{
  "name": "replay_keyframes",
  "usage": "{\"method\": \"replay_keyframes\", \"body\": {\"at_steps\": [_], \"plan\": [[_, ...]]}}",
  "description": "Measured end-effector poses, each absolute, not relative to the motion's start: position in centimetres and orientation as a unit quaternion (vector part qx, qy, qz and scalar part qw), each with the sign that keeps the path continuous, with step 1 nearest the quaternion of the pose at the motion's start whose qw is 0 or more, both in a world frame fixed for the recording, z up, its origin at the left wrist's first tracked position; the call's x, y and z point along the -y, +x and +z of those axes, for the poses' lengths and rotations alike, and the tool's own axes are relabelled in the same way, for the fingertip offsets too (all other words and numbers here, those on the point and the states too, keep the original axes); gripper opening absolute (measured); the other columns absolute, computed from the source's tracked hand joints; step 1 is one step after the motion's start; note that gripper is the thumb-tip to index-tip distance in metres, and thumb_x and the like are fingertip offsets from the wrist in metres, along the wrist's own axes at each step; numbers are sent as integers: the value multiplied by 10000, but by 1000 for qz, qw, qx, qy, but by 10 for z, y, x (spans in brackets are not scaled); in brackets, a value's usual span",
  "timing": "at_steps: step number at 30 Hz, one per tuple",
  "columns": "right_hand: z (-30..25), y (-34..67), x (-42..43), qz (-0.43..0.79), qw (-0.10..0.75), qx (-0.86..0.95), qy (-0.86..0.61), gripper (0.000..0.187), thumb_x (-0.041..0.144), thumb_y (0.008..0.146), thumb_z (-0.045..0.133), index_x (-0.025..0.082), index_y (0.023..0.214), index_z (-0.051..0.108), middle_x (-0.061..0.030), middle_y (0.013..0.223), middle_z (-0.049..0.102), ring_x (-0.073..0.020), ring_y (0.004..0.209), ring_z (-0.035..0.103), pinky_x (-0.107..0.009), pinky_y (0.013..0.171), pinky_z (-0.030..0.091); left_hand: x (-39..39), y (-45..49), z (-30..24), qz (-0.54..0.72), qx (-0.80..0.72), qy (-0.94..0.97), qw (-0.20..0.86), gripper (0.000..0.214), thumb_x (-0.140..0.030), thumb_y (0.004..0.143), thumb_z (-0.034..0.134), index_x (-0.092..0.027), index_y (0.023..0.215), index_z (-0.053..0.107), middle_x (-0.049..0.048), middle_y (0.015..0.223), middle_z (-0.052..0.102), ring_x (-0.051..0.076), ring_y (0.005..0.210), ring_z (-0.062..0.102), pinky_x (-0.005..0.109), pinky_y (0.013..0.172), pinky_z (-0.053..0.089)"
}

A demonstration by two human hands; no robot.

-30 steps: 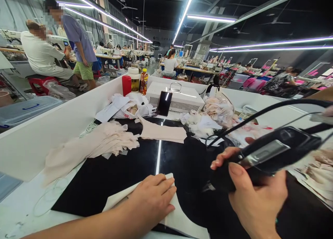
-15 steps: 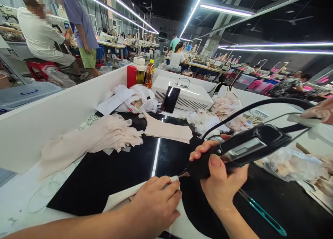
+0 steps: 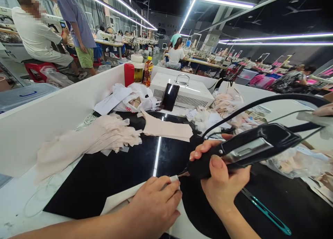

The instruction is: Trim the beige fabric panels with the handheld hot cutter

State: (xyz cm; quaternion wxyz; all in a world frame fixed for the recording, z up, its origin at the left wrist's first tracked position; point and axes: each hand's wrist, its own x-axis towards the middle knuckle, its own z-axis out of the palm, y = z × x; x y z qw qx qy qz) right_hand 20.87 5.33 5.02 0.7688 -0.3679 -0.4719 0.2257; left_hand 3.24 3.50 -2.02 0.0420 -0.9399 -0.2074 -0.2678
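fingers (image 3: 166, 187) of the left hand (image 3: 156, 206) lie spread and flat, pressing a pale cloth piece (image 3: 116, 201) onto the black mat (image 3: 104, 176) at the near edge of the table. the right hand (image 3: 223, 185) is wrapped tight round a black corded tool (image 3: 249, 147), thumb on top. the tool's thin tip touches the cloth's far corner, just beside the left fingertips. teal tweezers (image 3: 267, 214) lie on the mat to the right. further back are folded pale cloth (image 3: 168, 128) and a phone (image 3: 170, 96) leaning on a white box (image 3: 187, 93).
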Motion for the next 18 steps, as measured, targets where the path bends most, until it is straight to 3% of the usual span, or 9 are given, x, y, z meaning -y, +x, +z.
{"method": "replay_keyframes", "body": {"at_steps": [18], "plan": [[51,199,-55,227,778,449,-375,352,281,914,800,300,1199,595,39,836,686,-141,652,657,-306,594,604,-35,29,-13,-266,209,-940,52,311,-388,1131,556,-152,1264,709,13,1341,728,202,1157,600,339,888,422]]}}
